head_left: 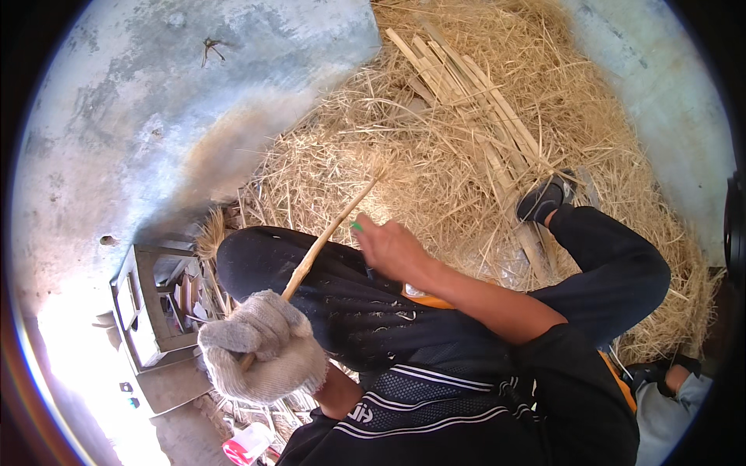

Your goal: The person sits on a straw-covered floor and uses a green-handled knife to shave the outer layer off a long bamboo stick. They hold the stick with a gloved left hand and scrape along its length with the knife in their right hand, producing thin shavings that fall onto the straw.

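Note:
My left hand [264, 346], in a thick grey-white knit glove, is closed around the near end of a long thin tan stick [330, 233]. The stick slants up and to the right across my left knee toward the straw. My right hand [392, 248] is bare and sits against the stick about midway along, fingers curled around a small tool with a green tip [356, 226]. The tool's body is hidden in the palm. Both hands work over my dark trousers [365, 311].
A big heap of dry straw [388, 155] covers the concrete floor [155, 101] ahead. A bundle of split pale strips [466, 85] lies on it. My right foot in a dark shoe [544, 198] rests in the straw. A small wooden crate [151, 311] stands at my left.

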Motion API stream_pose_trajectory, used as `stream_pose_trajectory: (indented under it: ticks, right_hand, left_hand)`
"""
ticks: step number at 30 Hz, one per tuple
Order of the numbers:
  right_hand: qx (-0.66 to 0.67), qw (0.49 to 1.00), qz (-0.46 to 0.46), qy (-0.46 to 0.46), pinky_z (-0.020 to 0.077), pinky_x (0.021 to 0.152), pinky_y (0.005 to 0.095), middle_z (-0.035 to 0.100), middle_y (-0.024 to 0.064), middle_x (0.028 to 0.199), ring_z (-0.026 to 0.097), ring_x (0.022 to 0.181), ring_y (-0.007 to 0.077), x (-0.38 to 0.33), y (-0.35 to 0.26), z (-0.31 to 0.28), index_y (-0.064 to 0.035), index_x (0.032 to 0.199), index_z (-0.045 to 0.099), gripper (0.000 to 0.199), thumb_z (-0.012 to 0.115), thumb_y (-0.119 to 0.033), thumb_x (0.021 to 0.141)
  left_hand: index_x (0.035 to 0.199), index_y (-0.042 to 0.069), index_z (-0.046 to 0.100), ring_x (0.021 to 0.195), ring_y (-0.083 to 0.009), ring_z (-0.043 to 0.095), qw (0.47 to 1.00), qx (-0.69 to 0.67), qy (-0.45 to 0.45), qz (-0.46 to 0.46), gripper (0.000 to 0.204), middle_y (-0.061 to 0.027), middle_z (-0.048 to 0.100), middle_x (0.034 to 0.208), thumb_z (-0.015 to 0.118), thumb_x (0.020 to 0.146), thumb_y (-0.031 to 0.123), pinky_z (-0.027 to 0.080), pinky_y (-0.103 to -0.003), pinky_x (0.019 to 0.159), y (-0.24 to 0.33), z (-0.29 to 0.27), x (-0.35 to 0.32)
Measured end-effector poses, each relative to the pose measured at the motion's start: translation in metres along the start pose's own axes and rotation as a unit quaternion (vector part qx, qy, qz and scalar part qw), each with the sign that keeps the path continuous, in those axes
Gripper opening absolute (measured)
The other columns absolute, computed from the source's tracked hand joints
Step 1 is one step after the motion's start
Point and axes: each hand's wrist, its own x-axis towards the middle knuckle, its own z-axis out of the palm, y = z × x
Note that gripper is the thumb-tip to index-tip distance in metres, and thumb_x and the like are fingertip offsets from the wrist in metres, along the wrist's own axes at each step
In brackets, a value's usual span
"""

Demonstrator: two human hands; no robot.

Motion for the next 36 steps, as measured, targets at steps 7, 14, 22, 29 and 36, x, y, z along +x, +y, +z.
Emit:
stream_pose_trajectory:
  ticks: [7,14,22,29,36]
  right_hand:
    - [-0.021,1.0,-0.019,-0.009,0.0463,0.053,0.0537,0.057,0.0252,0.058,0.059,0.057,0.0466,-0.007,-0.008,-0.004,-0.002,0.096,0.053,0.022,0.05,-0.023,0.099]
    - [-0.058,0.996,-0.05,0.043,0.0483,0.049,0.0542,0.058,0.0238,0.057,0.06,0.054,0.0453,-0.002,-0.005,-0.001,-0.0057,0.1,0.052,0.017,0.054,-0.022,0.096]
    - [-0.045,0.994,-0.084,0.061,0.0498,0.049,0.0523,0.057,0.0222,0.054,0.061,0.052,0.0433,-0.01,-0.015,0.009,-0.0054,0.103,0.051,0.019,0.056,-0.021,0.094]
    - [-0.061,0.998,0.005,-0.026,0.0493,0.05,0.0504,0.057,0.022,0.055,0.058,0.049,0.0444,-0.016,-0.021,0.001,-0.0036,0.103,0.052,0.023,0.048,-0.026,0.099]
    - [-0.099,0.994,-0.001,0.043,0.0464,0.046,0.0507,0.058,0.0216,0.055,0.058,0.048,0.0439,0.007,0.039,0.001,-0.0022,0.099,0.053,0.021,0.051,-0.023,0.097]
  left_hand:
    - [0.06,0.009,0.033,0.029,-0.0085,0.02,0.999,-0.016,0.032,-0.007,0.032,0.0005,0.022,0.042,0.038,0.089,0.021,0.023,-0.025,0.027,0.0,-0.002,-0.002]
    - [0.063,0.009,0.035,0.03,-0.0091,0.021,0.999,-0.039,0.024,-0.017,0.032,0.0005,0.024,0.042,0.038,0.091,0.024,0.024,-0.025,0.028,0.001,-0.002,0.001]
    - [0.065,0.008,0.039,0.031,-0.0092,0.022,0.999,-0.043,0.012,-0.004,0.033,0.0001,0.026,0.043,0.039,0.094,0.025,0.026,-0.026,0.028,-0.001,-0.006,-0.004]
    - [0.068,0.007,0.041,0.032,-0.0091,0.023,0.999,-0.053,0.009,0.003,0.034,-0.0004,0.029,0.044,0.04,0.096,0.026,0.025,-0.026,0.028,-0.002,-0.002,-0.003]
    - [0.067,0.008,0.038,0.032,-0.0087,0.023,0.996,-0.079,0.023,-0.024,0.036,0.0005,0.028,0.043,0.037,0.098,0.025,0.025,-0.025,0.028,0.001,0.0,0.001]
